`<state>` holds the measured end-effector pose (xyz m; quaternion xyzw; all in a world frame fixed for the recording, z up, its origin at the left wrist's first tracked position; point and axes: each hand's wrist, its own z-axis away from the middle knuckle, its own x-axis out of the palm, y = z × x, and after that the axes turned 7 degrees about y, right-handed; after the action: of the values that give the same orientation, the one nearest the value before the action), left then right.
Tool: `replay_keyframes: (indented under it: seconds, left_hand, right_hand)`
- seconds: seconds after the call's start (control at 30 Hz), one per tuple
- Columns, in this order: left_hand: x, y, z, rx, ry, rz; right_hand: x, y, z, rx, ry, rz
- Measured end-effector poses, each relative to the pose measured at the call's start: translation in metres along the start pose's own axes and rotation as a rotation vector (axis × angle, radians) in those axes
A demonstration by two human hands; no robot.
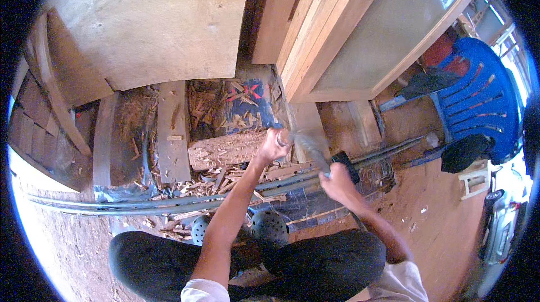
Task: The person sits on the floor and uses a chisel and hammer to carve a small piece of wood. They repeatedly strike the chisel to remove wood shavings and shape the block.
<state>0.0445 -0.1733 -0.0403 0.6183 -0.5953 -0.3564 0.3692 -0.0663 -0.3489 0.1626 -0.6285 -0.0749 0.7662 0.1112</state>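
Note:
My left hand (273, 143) is closed around a short rounded piece of wood (285, 135), held above a heap of wood chips. To its right, my right hand (338, 183) grips a long grey tool (312, 149) that is smeared by motion; its exact kind cannot be made out. A dark block-like part (346, 165) shows beside the right fingers. The tool's far end comes close to the wood at my left hand, but the blur hides whether they touch. Below the hands lies a rough log (228, 150) strewn with chips.
Two long grey pipes (180, 207) cross in front of my clogs (270, 225). Pale plywood (152, 26) and a framed wooden panel (377, 32) stand beyond. At right are a blue plastic chair (484, 99) and a parked vehicle (500, 231). Planks (171, 133) lie on the dirt floor.

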Motion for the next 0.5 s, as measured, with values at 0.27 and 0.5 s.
replay_keyframes:
  seconds: [0.27,0.5]
  left_hand:
    - [0.003,-0.035,0.010,-0.090,0.013,-0.015]
    - [0.000,0.021,-0.004,-0.065,0.068,0.319]
  right_hand:
    - [-0.057,-0.008,0.036,0.106,0.345,-0.989]
    - [-0.003,-0.016,0.007,-0.202,0.586,-0.132]
